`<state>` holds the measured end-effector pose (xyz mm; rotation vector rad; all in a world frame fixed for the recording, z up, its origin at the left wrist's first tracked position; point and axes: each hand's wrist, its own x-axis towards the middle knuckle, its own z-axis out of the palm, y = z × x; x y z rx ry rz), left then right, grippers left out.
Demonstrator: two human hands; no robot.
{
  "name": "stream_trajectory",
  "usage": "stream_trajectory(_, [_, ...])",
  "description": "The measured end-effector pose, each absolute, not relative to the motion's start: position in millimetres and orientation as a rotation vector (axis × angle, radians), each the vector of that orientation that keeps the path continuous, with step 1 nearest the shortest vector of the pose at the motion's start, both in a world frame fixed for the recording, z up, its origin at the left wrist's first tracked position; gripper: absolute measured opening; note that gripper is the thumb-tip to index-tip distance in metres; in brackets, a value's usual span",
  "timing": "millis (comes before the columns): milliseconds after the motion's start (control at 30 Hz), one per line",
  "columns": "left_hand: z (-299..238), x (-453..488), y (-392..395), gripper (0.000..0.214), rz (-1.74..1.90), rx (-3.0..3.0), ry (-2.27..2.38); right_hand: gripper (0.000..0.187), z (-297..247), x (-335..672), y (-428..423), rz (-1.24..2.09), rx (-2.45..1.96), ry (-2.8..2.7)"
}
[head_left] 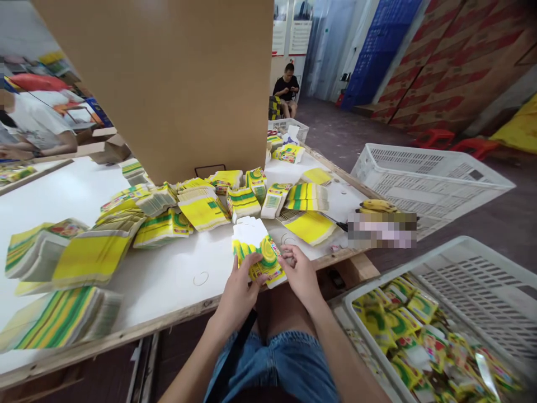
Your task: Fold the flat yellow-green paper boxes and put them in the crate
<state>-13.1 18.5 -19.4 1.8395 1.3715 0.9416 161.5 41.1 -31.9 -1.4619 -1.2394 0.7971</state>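
Observation:
At the near edge of the white table [168, 280], both of my hands are on one flat yellow-and-green printed carton [262, 254]. My left hand [241, 288] grips its lower left side, thumb on top. My right hand [300, 271] pinches its right edge. The carton's white flaps point away from me. Many stacks of the same flat cartons [96, 252] lie fanned across the table to the left and behind, the nearest about a hand's width from the held one.
A tall brown cardboard sheet [168, 84] stands upright behind the stacks. A white plastic crate [461, 280] with folded yellow packages sits at my lower right; another empty crate [423, 179] lies beyond it. One person sits far back, another at the far left.

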Motion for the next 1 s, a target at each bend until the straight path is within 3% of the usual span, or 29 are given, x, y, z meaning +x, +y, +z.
stream_trajectory(200, [-14,-16,20,0.043,1.375,1.319,1.238,0.031,-32,152,40,1.027,-1.285,-1.023])
stream_trajectory(400, [1,-3,16,0.041,1.172,0.806,0.751,0.037,-16,140,16,1.429,-1.070,-0.751])
stream_trajectory(700, [9,-2,11,0.038,1.198,0.723,0.713,0.038,-2,144,8,1.457,-1.076,-0.848])
stream_trajectory(1000, [11,8,12,0.041,1.243,0.737,0.878,0.038,-8,138,2,1.285,-1.197,-0.946])
